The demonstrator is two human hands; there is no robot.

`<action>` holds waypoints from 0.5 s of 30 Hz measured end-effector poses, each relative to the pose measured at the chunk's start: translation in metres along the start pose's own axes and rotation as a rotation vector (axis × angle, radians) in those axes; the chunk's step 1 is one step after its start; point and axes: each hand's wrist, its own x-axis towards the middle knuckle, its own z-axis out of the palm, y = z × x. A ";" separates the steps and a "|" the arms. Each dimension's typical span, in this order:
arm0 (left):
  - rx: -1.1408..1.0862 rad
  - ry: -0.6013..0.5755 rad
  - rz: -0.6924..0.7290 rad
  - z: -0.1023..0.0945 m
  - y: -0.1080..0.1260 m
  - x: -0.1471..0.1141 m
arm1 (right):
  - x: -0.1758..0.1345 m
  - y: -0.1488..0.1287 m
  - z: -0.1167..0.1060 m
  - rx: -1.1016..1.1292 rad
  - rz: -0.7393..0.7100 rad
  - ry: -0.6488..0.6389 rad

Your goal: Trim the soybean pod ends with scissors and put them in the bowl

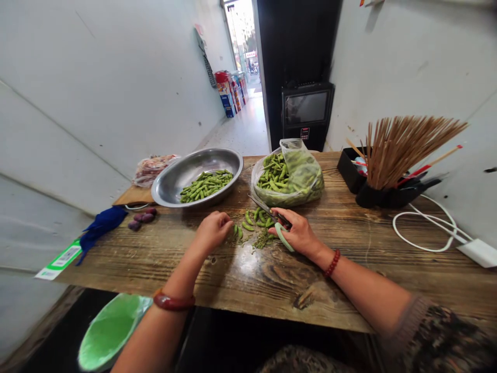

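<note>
My left hand [215, 230] is closed in a pinch over the tabletop, with green soybean pods [235, 231] at its fingertips; how many it grips is partly hidden. In my right hand [298, 230] is a pair of scissors with pale green handles [283, 237], their blades pointing up and left toward the bag. Loose pods [249, 226] and small trimmed bits [264, 239] lie between my hands. Behind them stand a steel basin [166, 182] with more pods inside and a clear plastic bag [310, 181] filled with pods.
Purple-red bulbs [142, 219], a blue cloth [101, 228] and a bagged item [152, 170] on a wooden board sit left. At right are a black holder [375, 198] of wooden skewers [404, 150] and a white charger with cable [479, 252]. A green-lined bin [112, 331] stands below.
</note>
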 end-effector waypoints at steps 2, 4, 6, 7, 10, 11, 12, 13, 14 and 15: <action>-0.051 -0.008 -0.033 0.014 -0.005 -0.007 | 0.000 0.000 0.000 0.007 0.001 -0.004; -0.074 -0.005 -0.050 0.023 -0.008 -0.010 | -0.001 -0.001 0.000 0.010 0.001 -0.006; -0.079 -0.005 -0.060 0.027 -0.009 -0.010 | -0.001 -0.002 0.000 0.007 0.000 -0.011; -0.088 -0.005 -0.065 0.028 -0.009 -0.009 | -0.001 -0.002 -0.001 0.006 -0.002 -0.013; -0.236 0.015 -0.105 0.027 -0.004 -0.008 | -0.001 -0.003 -0.001 0.008 -0.014 -0.009; -0.344 0.032 -0.136 0.026 -0.001 -0.008 | -0.001 -0.003 -0.001 0.009 -0.017 -0.006; -0.476 0.053 -0.172 0.025 0.003 -0.008 | -0.001 -0.003 -0.001 0.008 -0.020 -0.003; -0.615 0.071 -0.209 0.023 0.008 -0.007 | 0.000 -0.003 -0.001 0.005 -0.022 0.000; -0.744 0.081 -0.241 0.022 0.013 -0.007 | 0.000 -0.003 -0.001 0.001 -0.022 0.000; -0.849 0.082 -0.266 0.021 0.020 -0.007 | 0.000 -0.003 -0.001 -0.005 -0.023 -0.001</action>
